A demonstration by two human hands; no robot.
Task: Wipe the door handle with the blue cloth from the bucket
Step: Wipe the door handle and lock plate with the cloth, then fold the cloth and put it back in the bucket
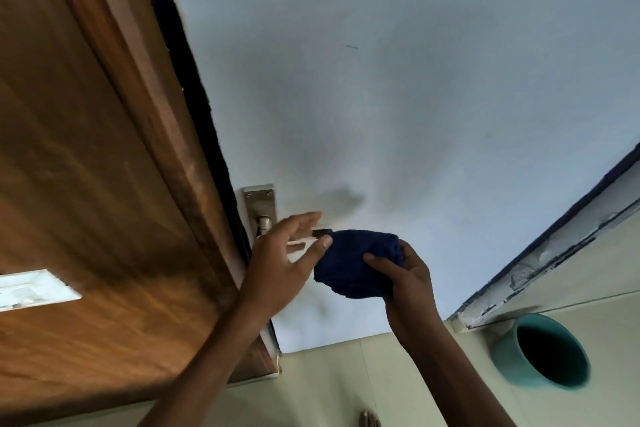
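Observation:
A dark blue cloth [360, 262] is bunched up in front of the pale blue door [398, 97], right beside the metal door handle [265, 222]. My right hand [403, 276] grips the cloth from the right and below. My left hand [284, 260] is over the handle's lever, fingers spread, with its thumb touching the cloth's left edge. The lever is mostly hidden behind my left hand and the cloth; the silver backplate [259, 199] shows above.
A brown wooden door frame [114, 156] runs along the left. A teal bucket [543, 350] stands on the pale tiled floor [346, 381] at the lower right, next to a chipped wall edge [540, 267].

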